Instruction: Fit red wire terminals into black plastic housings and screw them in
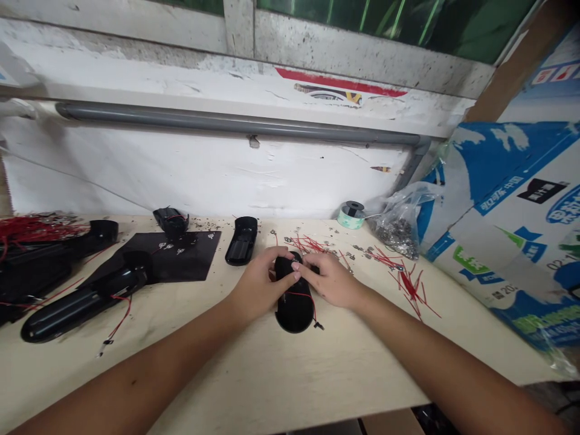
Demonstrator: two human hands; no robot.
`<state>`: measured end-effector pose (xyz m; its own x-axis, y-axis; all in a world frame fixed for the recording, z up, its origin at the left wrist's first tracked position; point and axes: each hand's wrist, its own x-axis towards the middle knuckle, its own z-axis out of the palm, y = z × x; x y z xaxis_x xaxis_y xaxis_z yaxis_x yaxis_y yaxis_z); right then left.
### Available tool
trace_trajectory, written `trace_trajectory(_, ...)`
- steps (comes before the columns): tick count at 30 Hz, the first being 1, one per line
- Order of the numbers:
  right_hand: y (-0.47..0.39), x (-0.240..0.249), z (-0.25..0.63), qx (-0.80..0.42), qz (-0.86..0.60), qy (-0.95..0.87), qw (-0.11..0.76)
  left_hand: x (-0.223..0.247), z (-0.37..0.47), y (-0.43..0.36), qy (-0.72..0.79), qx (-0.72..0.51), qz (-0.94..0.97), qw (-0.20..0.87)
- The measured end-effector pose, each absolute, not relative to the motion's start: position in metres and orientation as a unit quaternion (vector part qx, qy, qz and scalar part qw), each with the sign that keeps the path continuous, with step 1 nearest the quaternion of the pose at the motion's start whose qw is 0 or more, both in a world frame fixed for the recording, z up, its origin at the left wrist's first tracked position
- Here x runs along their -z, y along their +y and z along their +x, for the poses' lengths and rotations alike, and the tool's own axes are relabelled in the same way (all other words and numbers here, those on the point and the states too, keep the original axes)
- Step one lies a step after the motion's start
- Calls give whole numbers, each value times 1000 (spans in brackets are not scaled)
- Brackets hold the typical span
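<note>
In the middle of the table lies a black plastic housing (294,313), long and rounded at its near end. My left hand (263,277) grips its far left side, fingers curled around the edge and thumb pressed on top. My right hand (333,279) holds the far right side, its thumb meeting the left thumb over the housing. A thin red wire (313,302) crosses the housing and hangs off its right side, ending in a small dark connector (319,326). What lies beneath the thumbs is too small and covered to make out.
Left stand more black housings (67,308) with red wires, and a dark mat (190,260). Another black housing (242,241) is behind my left hand. Rightward lie loose red wires (410,290), a solder spool (351,214), a bag of metal pieces (399,232) and a large carton (512,229).
</note>
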<state>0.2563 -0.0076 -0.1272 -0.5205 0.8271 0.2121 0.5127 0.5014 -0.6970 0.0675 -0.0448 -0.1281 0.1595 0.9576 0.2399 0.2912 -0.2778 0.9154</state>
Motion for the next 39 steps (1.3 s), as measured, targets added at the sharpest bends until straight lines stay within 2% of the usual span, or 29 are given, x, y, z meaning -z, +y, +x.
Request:
trace_trajectory(8,-7,126,256,-305,-424,-806,279,127,68,-44,490,-434,635,411)
trace_trajectory(20,-4,129,255,-309,-441,-779,321,139,65,-37,438,-475,660,383)
trace_trajectory(31,0,128,258,-337,-398,-787,331,128,61,-29,455,-485,597,449)
trace_trajectory(39,-7,134,253,-370,-380,-778,337,131,62,-28,451,-522,566,450)
